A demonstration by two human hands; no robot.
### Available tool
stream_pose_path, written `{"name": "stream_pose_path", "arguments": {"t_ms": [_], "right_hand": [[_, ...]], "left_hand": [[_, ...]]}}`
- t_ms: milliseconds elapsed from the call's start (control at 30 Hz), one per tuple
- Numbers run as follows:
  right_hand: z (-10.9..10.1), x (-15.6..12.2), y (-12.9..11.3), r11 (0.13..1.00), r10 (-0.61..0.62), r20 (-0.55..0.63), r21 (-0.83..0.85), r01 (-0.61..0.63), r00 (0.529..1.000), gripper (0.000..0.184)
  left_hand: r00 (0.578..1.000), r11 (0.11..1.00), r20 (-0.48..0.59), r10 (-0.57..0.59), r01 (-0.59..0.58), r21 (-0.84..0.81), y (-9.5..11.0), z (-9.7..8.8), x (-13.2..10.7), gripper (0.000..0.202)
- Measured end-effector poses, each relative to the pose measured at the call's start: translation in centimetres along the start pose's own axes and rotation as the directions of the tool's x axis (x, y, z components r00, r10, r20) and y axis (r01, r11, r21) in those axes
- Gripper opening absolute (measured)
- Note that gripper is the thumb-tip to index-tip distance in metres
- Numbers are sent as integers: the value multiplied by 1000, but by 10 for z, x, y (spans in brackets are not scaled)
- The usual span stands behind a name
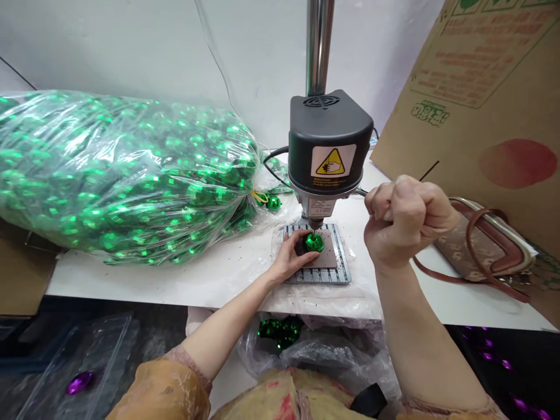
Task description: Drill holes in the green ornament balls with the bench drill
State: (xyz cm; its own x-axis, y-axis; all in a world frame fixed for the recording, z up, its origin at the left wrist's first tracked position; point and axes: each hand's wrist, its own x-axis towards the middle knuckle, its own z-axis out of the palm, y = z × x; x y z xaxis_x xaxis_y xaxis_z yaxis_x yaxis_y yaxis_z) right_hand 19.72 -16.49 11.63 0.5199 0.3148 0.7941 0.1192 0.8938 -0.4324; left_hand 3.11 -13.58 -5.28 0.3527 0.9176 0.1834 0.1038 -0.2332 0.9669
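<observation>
At the middle of the frame, your left hand (289, 258) holds a shiny green ball (314, 242), thumb on its near side and fingers on its far side, narrowed to the ball's width. The ball sits on a flat brownish board (330, 255) laid over the slotted base plate (342, 276) of a drill press, right under the chuck (315, 223); you cannot tell here whether the bit has entered it. Your right hand (406, 219), right of centre, is closed in a fist around the press's lever (361, 192), its grip hidden by your fingers. Above the ball stands the black motor housing (331, 125) with a yellow hand-warning label (333, 161), on a steel column (319, 46) that runs off the top edge. A clear bag (131, 181) packed with green balls fills the left of the white worktop (144, 284), with a loose ball (273, 203) near its yellow tie (259, 196). At the right, a patterned handbag (468, 251) with a brown strap lies before a cardboard box (472, 116). More green balls (280, 332) show below the worktop's edge, bottom centre, and a purple ball (79, 382) at lower left.
</observation>
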Motion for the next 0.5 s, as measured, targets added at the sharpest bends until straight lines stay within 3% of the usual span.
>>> {"name": "stream_pose_path", "arguments": {"t_ms": [300, 500], "right_hand": [[-2, -9, 6, 995, -96, -55, -2, 96, 994, 53], [-6, -13, 11, 986, -155, -20, 59, 156, 988, 51]], "left_hand": [[1000, 1000, -14, 24, -24, -5, 0, 0, -1, 57], [1000, 1000, -12, 14, -15, -26, 4, 1, -2, 57]]}}
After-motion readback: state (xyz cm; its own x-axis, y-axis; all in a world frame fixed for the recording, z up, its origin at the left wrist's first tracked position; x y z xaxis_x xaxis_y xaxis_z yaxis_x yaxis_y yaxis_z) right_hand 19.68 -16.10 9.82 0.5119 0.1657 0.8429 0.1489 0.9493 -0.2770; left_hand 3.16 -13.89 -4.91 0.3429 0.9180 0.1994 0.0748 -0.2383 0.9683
